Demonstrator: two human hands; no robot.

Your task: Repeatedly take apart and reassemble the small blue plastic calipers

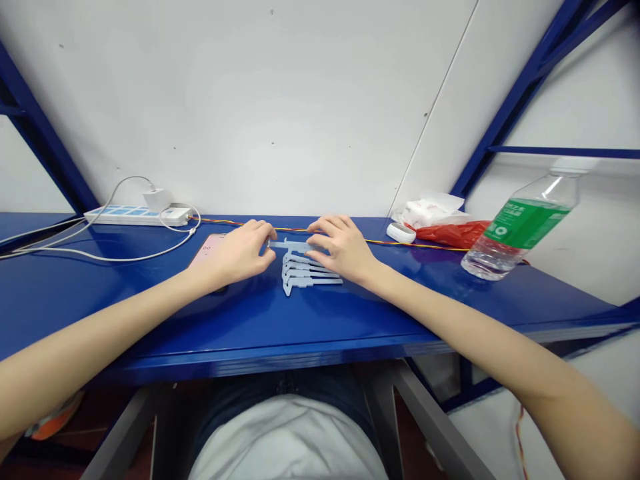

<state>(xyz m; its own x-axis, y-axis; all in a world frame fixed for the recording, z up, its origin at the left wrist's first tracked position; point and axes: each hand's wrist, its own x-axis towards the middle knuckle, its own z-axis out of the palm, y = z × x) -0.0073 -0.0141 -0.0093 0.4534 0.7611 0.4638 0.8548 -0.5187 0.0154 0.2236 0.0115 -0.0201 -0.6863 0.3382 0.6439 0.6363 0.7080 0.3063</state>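
Between my two hands, a light grey-blue vernier caliper lies level, its long side running left to right. My left hand has its thumb and fingers closed at the caliper's left end. At the other end, my right hand grips it with curled fingers and thumb, hiding that end. Just in front, several matching calipers lie in an overlapping row on the blue table, their jaws toward the left. Part of a phone with a pink screen shows beneath my left wrist.
A white power strip with a plugged-in charger and loose cables sits back left. Back right are a white oval device, a red plastic bag and a tissue pack. A water bottle stands right. Thin wires run along the wall.
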